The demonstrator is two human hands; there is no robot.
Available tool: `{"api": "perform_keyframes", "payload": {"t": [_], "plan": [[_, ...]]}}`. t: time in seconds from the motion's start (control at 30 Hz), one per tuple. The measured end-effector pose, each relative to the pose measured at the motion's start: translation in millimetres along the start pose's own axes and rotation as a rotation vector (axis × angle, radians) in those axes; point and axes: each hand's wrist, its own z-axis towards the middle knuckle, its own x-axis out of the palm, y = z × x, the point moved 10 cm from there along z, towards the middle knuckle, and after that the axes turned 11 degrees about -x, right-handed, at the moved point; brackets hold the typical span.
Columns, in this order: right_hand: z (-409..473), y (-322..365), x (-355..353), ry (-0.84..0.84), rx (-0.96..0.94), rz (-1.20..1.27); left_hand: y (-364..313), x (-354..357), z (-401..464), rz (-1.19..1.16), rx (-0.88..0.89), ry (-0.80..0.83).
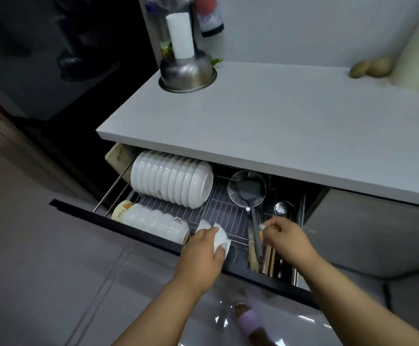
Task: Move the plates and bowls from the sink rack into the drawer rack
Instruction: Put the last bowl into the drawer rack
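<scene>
Both hands reach into the open drawer rack (218, 211): the left hand (203, 248) grips a small white bowl (218, 237) by its rim beside the front row of bowls (153, 222); the right hand (287, 237) pinches something small above the utensils (256, 245). Glazed ceramic looks stiff, slick and breakable, so a rim-and-wall grip suits it.

white bowls row (172, 182) on edge, drawer rack (218, 211) back-left | small bowls row (153, 222) front-left | white bowl (219, 237) tilted at front rail
</scene>
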Motion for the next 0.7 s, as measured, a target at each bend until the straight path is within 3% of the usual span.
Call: {"api": "perform_keyframes", "payload": {"t": [0.3,0.7], "plan": [[-90,10,-102,-0.238,-0.060,-0.181,-95,36,-32,-0.004,0.202,0.083],[-161,-53,-253,-0.470,0.004,-0.171,-249,106,-71,0.065,0.425,0.169]]}}
